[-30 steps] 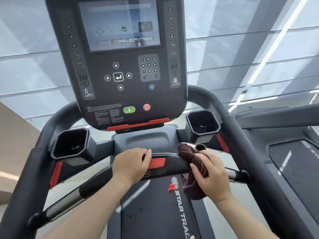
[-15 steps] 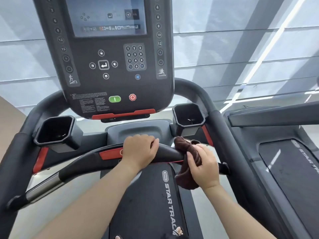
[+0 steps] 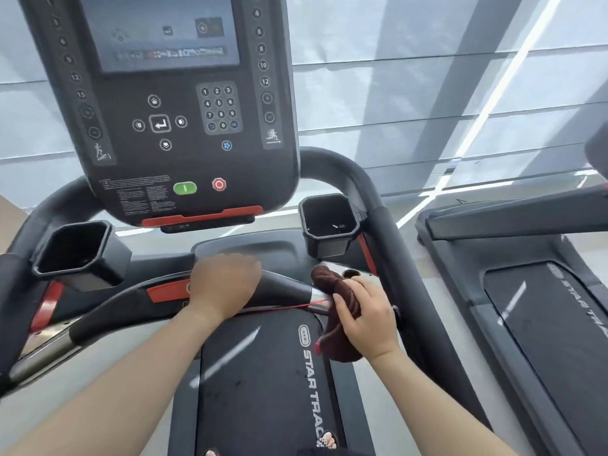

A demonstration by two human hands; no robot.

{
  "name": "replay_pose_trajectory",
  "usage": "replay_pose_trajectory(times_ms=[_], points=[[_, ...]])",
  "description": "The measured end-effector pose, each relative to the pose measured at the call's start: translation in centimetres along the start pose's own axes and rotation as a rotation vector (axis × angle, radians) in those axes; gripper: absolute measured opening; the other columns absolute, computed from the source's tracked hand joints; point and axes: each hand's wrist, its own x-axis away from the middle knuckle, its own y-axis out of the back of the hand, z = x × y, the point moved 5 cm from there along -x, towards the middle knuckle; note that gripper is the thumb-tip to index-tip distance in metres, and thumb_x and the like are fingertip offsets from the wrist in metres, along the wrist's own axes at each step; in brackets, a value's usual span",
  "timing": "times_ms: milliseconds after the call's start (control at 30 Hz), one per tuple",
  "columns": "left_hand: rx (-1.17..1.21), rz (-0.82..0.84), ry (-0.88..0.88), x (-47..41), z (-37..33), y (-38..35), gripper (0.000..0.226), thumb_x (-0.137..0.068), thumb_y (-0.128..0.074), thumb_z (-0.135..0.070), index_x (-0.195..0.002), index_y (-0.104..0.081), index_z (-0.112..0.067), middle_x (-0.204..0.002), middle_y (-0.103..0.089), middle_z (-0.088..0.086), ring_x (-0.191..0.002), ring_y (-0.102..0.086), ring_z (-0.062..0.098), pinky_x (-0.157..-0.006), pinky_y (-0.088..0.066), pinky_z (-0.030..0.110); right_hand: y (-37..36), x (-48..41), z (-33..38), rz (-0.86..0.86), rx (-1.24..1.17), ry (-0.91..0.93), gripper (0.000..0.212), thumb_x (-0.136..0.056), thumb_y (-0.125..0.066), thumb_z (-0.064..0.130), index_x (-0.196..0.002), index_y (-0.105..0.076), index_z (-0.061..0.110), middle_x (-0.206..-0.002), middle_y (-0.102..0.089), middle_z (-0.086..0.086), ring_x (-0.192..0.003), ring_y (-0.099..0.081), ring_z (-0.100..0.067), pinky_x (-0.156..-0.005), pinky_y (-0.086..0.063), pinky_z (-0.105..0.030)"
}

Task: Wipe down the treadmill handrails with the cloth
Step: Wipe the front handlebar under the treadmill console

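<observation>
A curved black front handrail with silver sensor sections crosses the treadmill below the console. My left hand grips it at the middle, fingers curled over the top. My right hand holds a dark brown cloth wrapped around the bar's right silver section, with the cloth's tail hanging below. A thin red cord runs along the bar under both hands. The right side handrail rises just beyond the cloth.
The console with screen and keypad looms above. Black cup holders sit left and right of it. The belt lies below. A second treadmill stands at the right.
My right hand with the cloth has slid right along the bar, baring the silver section's start. My left hand shifted right over the red strip. The view moved closer.
</observation>
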Motion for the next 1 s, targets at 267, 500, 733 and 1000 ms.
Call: replay_pose_trajectory(times_ms=[267,500,733,1000], points=[[0.154,0.089,0.001,-2.0,-4.9,-1.1,0.034,-0.087,-0.037,-0.038,-0.059,-0.043,-0.020,-0.066,-0.053,-0.003,-0.067,-0.049,0.021,-0.051,-0.025,0.030,4.8,0.8,-2.6,-0.173,0.041,-0.011,0.032,-0.090,-0.052,0.038,-0.106,-0.063,0.013,-0.105,-0.064,-0.006,-0.099,-0.055,-0.018,-0.096,-0.038,-0.019],[-0.002,0.089,-0.013,-2.1,-7.1,-2.3,0.044,-0.086,-0.031,-0.050,-0.063,-0.053,-0.020,-0.065,-0.060,-0.004,-0.065,-0.055,0.020,-0.046,-0.025,0.027,0.3,1.0,-1.2,-0.055,0.030,-0.074,0.029,-0.085,-0.056,0.034,-0.100,-0.067,0.012,-0.101,-0.066,-0.006,-0.096,-0.059,-0.025,-0.089,-0.045,-0.036],[-0.050,0.102,-0.037,-1.8,-7.6,-2.1,0.042,-0.087,-0.037,-0.046,-0.059,-0.054,-0.019,-0.057,-0.057,-0.003,-0.056,-0.052,0.020,-0.043,-0.026,0.024,0.4,2.0,-1.6,-0.036,0.070,-0.050,0.030,-0.088,-0.054,0.036,-0.106,-0.064,0.014,-0.107,-0.063,-0.008,-0.102,-0.056,-0.026,-0.094,-0.042,-0.035],[-0.080,0.131,-0.016,-1.8,-7.7,-1.9,0.043,-0.087,-0.036,-0.045,-0.059,-0.052,-0.017,-0.062,-0.062,-0.001,-0.063,-0.055,0.023,-0.046,-0.027,0.028,1.1,-0.4,-1.9,0.075,-0.062,-0.107,0.024,-0.088,-0.057,0.029,-0.105,-0.065,0.013,-0.101,-0.066,-0.002,-0.096,-0.059,-0.023,-0.087,-0.048,-0.039]])
